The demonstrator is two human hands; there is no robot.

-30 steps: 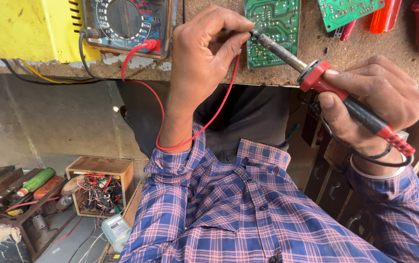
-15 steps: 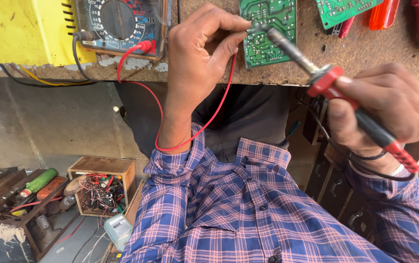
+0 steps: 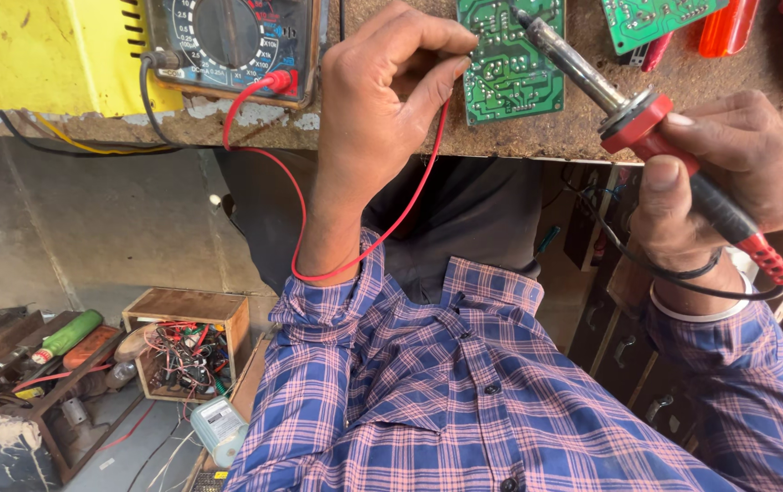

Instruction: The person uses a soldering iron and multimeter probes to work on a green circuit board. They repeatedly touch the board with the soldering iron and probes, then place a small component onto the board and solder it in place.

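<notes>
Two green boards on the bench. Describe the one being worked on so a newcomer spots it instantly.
Start at the brown workbench along the top of the view. Just right of the dial meter, the circuit board lies between the left hand and the soldering iron in the right hand. Unlike the other green board further right, the iron's tip rests over it.

The left hand [image 3: 382, 100] pinches a red test lead [image 3: 355, 264] against the near edge of a green circuit board [image 3: 510, 73] lying on the bench [image 3: 555, 137]. The lead loops back to an analogue multimeter [image 3: 227, 41] beside a yellow box [image 3: 45, 50]. The right hand [image 3: 728, 173] grips a soldering iron [image 3: 646, 118] by its red-and-black handle — its metal tip rests on the board's top. Below, on the floor, a wooden box [image 3: 186, 351] holds tangled wires.
</notes>
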